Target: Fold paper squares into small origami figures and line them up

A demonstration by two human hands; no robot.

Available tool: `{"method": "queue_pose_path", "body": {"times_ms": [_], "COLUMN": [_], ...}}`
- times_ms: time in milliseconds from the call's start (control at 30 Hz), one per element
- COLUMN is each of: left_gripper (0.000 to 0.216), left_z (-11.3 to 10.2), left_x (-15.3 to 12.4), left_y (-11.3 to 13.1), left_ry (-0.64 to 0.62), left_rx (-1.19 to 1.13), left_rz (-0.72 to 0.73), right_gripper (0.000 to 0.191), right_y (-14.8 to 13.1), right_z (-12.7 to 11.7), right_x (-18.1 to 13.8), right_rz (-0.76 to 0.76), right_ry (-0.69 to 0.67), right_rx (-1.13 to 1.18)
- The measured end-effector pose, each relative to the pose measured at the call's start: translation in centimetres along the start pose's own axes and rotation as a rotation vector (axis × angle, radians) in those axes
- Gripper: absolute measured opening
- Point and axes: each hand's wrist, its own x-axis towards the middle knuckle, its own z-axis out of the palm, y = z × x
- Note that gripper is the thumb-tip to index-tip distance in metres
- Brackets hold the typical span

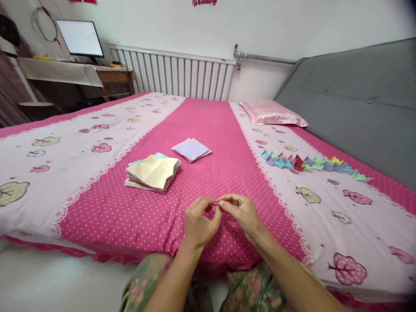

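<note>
The left hand [201, 221] and the right hand [242, 212] are meeting at the near edge of the bed, above the dotted pink central band of the bedspread [211, 121]. The thumb and forefinger of each hand are pinching a small pinkish piece [215, 203], which is sitting between the two sets of fingertips; its form is too small and too covered to tell. The remaining fingers of both hands are curling inward. The forearms are extending forward above two knees in patterned trousers [146, 281]. Forward and to the left of the hands, a stack of creased paper [154, 171] is lying on the pink band, with a pale yellow sheet forming its top layer and blue and pink edges showing beneath. Just beside it, to the right and farther from the person, a smaller lavender-topped stack [191, 148] is resting flat. To the right, well apart from the hands, folded paper pieces [299, 163] in green, blue, pink, red, purple and yellow are standing in a close line along the white printed band. Beyond them, a pink pillow [273, 113] is lying near the grey padded headboard [351, 86]. At the far side, a white radiator [172, 71] is running along the wall, and a lit monitor [79, 37] is standing on a desk [61, 71] at the left.
</note>
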Motion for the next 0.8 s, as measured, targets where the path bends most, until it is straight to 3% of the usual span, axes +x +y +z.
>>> {"method": "queue_pose_path", "body": {"times_ms": [400, 533, 800], "left_gripper": [0.013, 0.014, 0.017], "left_z": [0.3, 0.4, 0.7], "left_x": [0.0, -0.1, 0.2], "left_y": [0.3, 0.1, -0.7], "left_ry": [0.03, 0.052, -0.035], "left_rx": [0.002, 0.052, 0.08], "left_rz": [0.024, -0.042, -0.268], "right_gripper": [0.015, 0.015, 0.016], "right_y": [-0.2, -0.1, 1.0], "right_z": [0.2, 0.1, 0.3], "right_x": [-0.2, 0.0, 1.7], "right_rz": [-0.033, -0.027, 0.001], "right_ry": [0.03, 0.047, 0.053], "right_rx": [-0.151, -0.222, -0.416]}}
